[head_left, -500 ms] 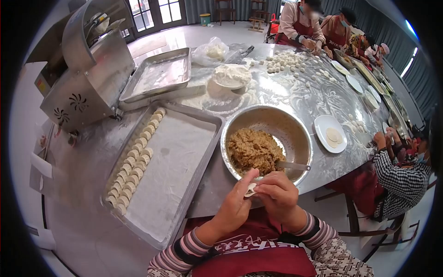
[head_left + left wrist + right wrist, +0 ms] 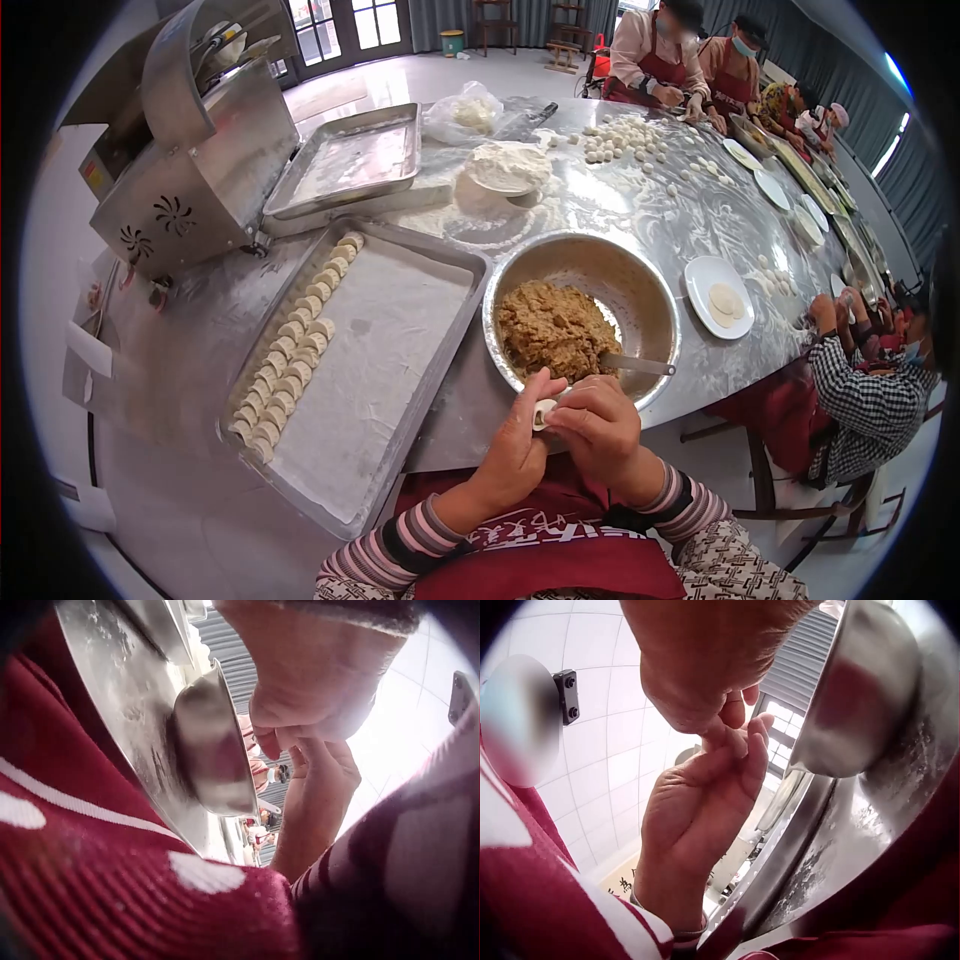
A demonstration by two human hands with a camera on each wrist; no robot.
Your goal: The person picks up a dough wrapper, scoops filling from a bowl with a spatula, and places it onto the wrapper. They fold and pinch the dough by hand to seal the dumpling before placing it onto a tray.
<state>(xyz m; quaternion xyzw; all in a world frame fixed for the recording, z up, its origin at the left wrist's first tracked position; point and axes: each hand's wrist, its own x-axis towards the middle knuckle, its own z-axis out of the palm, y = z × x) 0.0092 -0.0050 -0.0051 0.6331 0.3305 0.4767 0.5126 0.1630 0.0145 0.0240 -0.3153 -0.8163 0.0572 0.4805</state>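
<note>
In the head view a small white dumpling (image 2: 543, 413) is held between both hands, in front of the near rim of a steel bowl. The left hand (image 2: 512, 440) holds it from the left side, its index finger pointing up along it. From the other side the right hand (image 2: 600, 425) pinches its edge between thumb and curled fingers. Both wrist views show the hands (image 2: 315, 697) meeting at the fingertips, where the dumpling is hidden. Brown minced filling (image 2: 555, 325) heaps up in the steel bowl (image 2: 640, 265), with a flat metal handle (image 2: 640, 365) sticking out over the rim.
Left of the bowl, a lined metal tray (image 2: 385, 330) carries two rows of finished dumplings (image 2: 290, 345). A white plate (image 2: 705, 275) with round wrappers (image 2: 726, 301) lies to the right. Farther back are piled flour (image 2: 505, 167), another tray (image 2: 345, 160), dough pieces (image 2: 620, 140) and several people.
The fingers have shifted slightly on the dumpling, which now shows a rounder face. The head view has moved a little; the tray and bowl stand as before.
</note>
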